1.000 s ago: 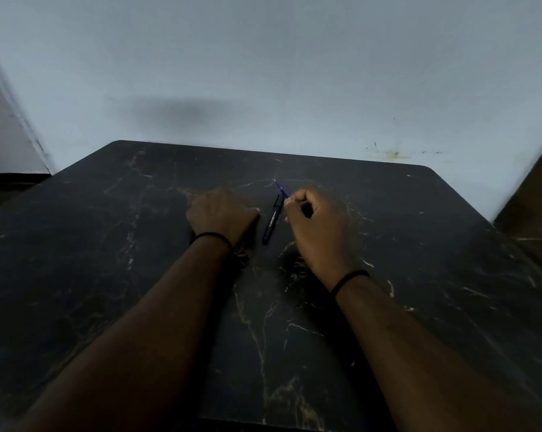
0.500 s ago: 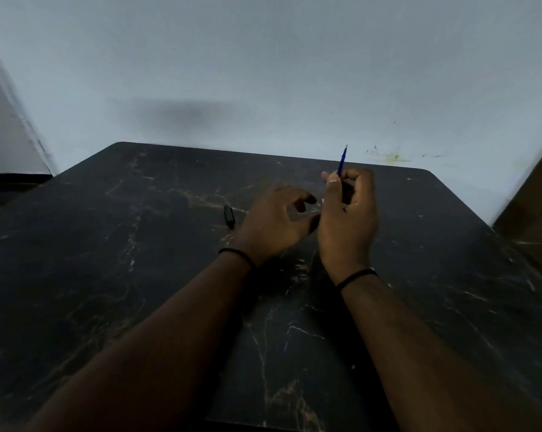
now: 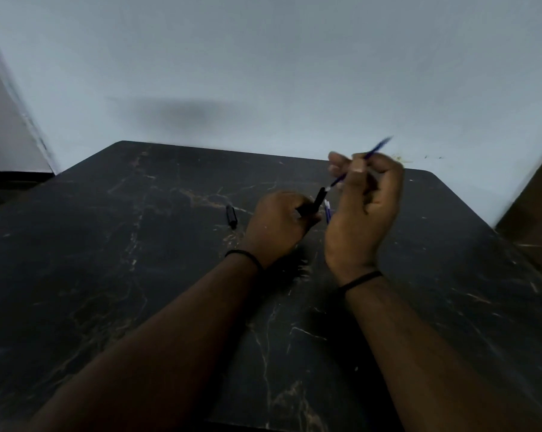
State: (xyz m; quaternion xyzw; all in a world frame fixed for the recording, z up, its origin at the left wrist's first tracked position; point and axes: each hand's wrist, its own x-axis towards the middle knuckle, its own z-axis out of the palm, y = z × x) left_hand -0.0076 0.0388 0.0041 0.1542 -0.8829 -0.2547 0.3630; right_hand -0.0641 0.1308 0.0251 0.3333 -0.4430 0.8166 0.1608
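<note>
My left hand [image 3: 279,226] grips a black pen barrel [image 3: 316,202], which points up and to the right. My right hand [image 3: 364,210] is raised above the table and pinches a thin blue refill [image 3: 377,149] between thumb and fingers. The refill slants, and its lower white tip is right at the open end of the barrel. More blue refills [image 3: 327,210] lie on the table between my two hands. A black pen cap [image 3: 231,216] lies on the table to the left of my left hand.
The black marble-patterned table [image 3: 139,275] stands against a pale wall [image 3: 263,73]. A dark wooden piece [image 3: 534,207] is at the right edge. Both wrists wear thin black bands.
Both hands rose from the table. My left hand picked up the black barrel and left the cap behind. My right hand lifted the blue refill and tilted it toward the barrel's open end.
</note>
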